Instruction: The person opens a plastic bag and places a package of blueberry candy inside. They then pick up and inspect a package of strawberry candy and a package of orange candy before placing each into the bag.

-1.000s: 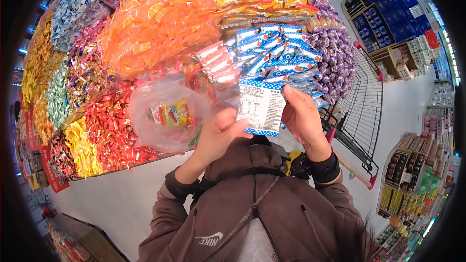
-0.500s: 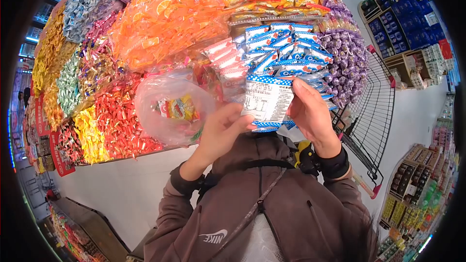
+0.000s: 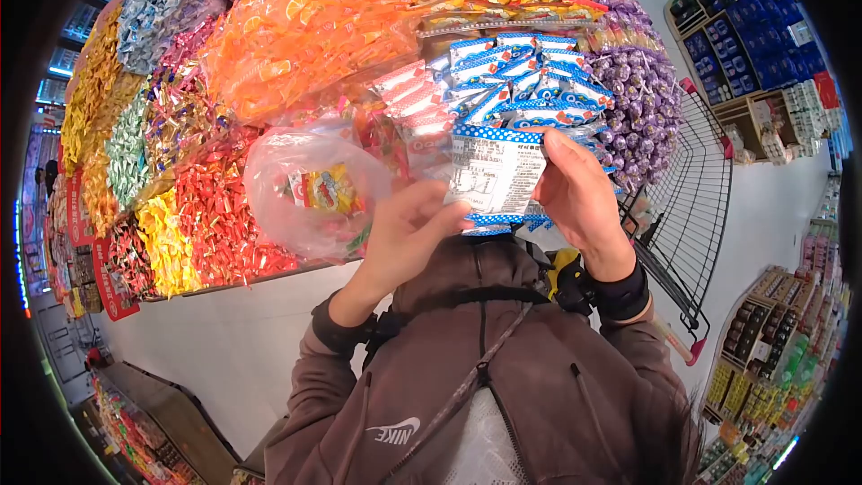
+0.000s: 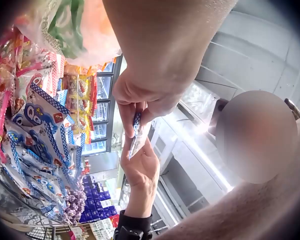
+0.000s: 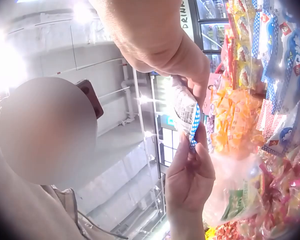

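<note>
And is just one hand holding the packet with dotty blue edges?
No, the left hand and right hand both hold the packet.

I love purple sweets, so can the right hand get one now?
Probably, once it's free. The purple sweets look close beside the right hand, seemingly with nothing between, but its fingers pinch the blue-and-white packet. The left hand holds that too.
</note>
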Motion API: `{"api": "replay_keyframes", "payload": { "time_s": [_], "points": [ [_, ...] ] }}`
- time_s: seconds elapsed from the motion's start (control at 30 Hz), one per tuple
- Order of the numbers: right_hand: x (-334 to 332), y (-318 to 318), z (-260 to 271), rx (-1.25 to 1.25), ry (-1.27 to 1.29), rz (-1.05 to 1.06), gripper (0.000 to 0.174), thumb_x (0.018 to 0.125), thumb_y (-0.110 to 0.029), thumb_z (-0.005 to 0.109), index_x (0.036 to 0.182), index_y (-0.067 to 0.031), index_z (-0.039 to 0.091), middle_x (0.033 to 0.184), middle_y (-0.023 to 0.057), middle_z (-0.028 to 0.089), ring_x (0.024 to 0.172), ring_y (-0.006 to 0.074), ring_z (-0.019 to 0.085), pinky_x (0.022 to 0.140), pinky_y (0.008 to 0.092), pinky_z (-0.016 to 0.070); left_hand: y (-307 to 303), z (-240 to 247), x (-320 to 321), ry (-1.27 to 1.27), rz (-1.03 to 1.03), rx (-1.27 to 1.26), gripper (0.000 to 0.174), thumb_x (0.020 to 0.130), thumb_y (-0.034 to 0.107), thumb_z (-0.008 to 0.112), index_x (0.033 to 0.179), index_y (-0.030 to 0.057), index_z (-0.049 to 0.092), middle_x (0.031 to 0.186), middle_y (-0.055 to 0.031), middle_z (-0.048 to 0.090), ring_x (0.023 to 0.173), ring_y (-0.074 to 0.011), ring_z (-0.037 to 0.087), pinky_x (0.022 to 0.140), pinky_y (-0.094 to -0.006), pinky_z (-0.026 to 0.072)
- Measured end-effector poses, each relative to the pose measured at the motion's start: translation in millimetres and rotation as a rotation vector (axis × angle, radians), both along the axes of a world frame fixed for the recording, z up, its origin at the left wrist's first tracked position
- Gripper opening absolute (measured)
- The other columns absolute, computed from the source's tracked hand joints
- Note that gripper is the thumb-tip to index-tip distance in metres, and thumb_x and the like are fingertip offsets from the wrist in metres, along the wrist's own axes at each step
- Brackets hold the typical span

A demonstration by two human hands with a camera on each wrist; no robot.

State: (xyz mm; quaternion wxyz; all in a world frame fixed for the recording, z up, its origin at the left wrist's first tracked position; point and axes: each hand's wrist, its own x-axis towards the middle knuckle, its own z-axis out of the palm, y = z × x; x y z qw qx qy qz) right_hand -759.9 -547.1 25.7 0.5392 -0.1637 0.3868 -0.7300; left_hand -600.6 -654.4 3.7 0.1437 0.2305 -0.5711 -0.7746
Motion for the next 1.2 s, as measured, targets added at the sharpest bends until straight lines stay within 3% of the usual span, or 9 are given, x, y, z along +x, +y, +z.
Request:
{"api": "replay_keyframes", "payload": {
  "time_s": [0.17, 0.27, 0.57, 0.97, 1.07, 1.2],
  "points": [
    [-1.8, 1.7, 1.6, -0.004, 0.034, 0.005, 0.036, 0.088, -0.026, 0.040, 0.109, 0.0034, 0.045, 0.100, 0.0114, 0.055, 0.090, 0.0163, 0.055, 0.076, 0.0291, 0.0447, 1.2, 0.7, -2.8, -0.009, 0.019, -0.051, 0.016, 0.081, 0.005, 0.052, 0.093, -0.0061, 0.051, 0.076, -0.0103, 0.062, 0.069, -0.0119, 0.060, 0.063, -0.0218, 0.0485],
    [-4.2, 4.2, -0.6, 0.002, 0.056, 0.009, 0.036, 0.088, -0.026, 0.040, 0.109, 0.0034, 0.045, 0.100, 0.0109, 0.054, 0.089, 0.0154, 0.055, 0.075, 0.0284, 0.0445, 2.0, 2.7, -3.8, 0.006, 0.005, 0.031, 0.016, 0.080, 0.005, 0.055, 0.093, -0.0048, 0.052, 0.081, -0.0074, 0.060, 0.072, -0.0110, 0.058, 0.064, -0.0210, 0.0481],
    [-9.4, 8.1, 2.0, -0.011, 0.073, 0.018, 0.036, 0.088, -0.025, 0.039, 0.109, 0.0040, 0.045, 0.101, 0.0106, 0.054, 0.091, 0.0150, 0.053, 0.077, 0.0281, 0.0438, 5.7, 3.2, -9.1, -0.061, 0.007, -0.071, 0.014, 0.079, 0.008, 0.056, 0.086, -0.0038, 0.054, 0.070, -0.0054, 0.060, 0.068, -0.0057, 0.056, 0.055, -0.0181, 0.0416],
    [-15.9, 7.4, -1.4, -0.041, 0.044, 0.054, 0.039, 0.088, -0.026, 0.039, 0.110, 0.0055, 0.044, 0.103, 0.0129, 0.053, 0.094, 0.0178, 0.053, 0.080, 0.0302, 0.0421, 7.3, -5.5, -12.9, -0.056, 0.029, -0.080, 0.013, 0.080, 0.010, 0.056, 0.086, -0.0022, 0.055, 0.069, -0.0031, 0.060, 0.064, -0.0027, 0.051, 0.052, -0.0176, 0.0374],
    [-18.2, 9.3, -3.7, -0.025, 0.047, 0.052, 0.039, 0.088, -0.026, 0.039, 0.111, 0.0059, 0.044, 0.103, 0.0134, 0.053, 0.094, 0.0181, 0.053, 0.080, 0.0301, 0.0424, 3.1, -8.0, -12.1, -0.081, -0.045, -0.172, 0.012, 0.081, 0.004, 0.053, 0.087, -0.0055, 0.050, 0.075, -0.0100, 0.061, 0.070, -0.0135, 0.061, 0.061, -0.0217, 0.0492],
    [-18.0, 9.2, 0.5, -0.021, 0.035, 0.041, 0.039, 0.088, -0.026, 0.040, 0.111, 0.0059, 0.044, 0.102, 0.0131, 0.054, 0.092, 0.0176, 0.054, 0.079, 0.0295, 0.0431, 5.0, -4.7, -15.4, -0.047, -0.033, -0.137, 0.011, 0.081, 0.005, 0.053, 0.084, -0.0048, 0.049, 0.072, -0.0089, 0.060, 0.070, -0.0134, 0.061, 0.061, -0.0217, 0.0492]
  ]
}}
